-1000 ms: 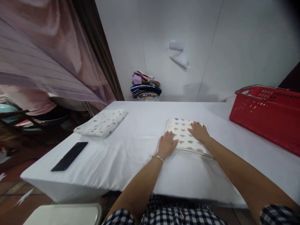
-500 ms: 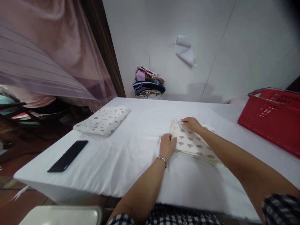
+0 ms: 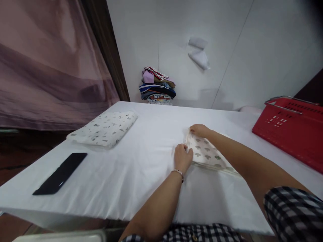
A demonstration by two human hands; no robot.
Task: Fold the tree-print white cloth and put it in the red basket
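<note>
A folded white cloth with a mushroom print (image 3: 207, 152) lies in layers on the table, partly covered by my right forearm. My left hand (image 3: 182, 157) pinches its left edge near the front corner, thumb on top. At the far left corner, my right hand (image 3: 200, 130) is closed on the same edge, its fingertips bent down over the fabric. A second folded white cloth with small dark prints (image 3: 103, 129) rests at the table's left side, apart from both hands.
A dark flat phone-like slab (image 3: 60, 173) lies at the front left of the white-covered table (image 3: 136, 161). A red plastic basket (image 3: 290, 131) stands at the right. Behind the table are stacked folded clothes (image 3: 157, 85), and a pink curtain (image 3: 50, 67) hangs at left.
My right hand has moved slightly left to the cloth's far left corner. My left hand stays at the near part of that edge. The whole view has shifted a little.
</note>
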